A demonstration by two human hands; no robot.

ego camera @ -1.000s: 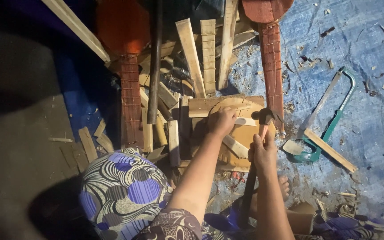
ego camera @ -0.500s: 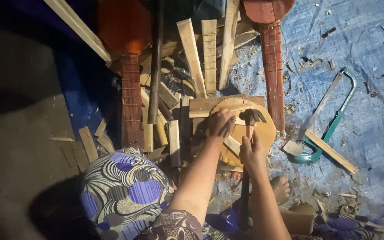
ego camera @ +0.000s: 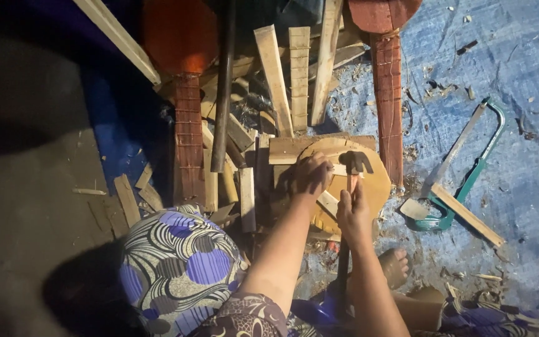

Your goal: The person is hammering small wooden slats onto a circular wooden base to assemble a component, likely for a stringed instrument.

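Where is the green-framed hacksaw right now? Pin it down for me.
In the head view, the hacksaw lies on the blue tarp, right of the right hand and the red instrument neck.

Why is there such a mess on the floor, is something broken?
Nothing looks broken. Wood chips and shavings are scattered over the blue tarp, and offcut wooden slats lie in a loose heap beside the round wooden piece, on which the hammer rests.

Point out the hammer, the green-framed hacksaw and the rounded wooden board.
hammer (ego camera: 356, 161), head view, on its dark metal head.
green-framed hacksaw (ego camera: 478, 167), head view, on the green frame.
rounded wooden board (ego camera: 377, 186), head view, on its bare right part.
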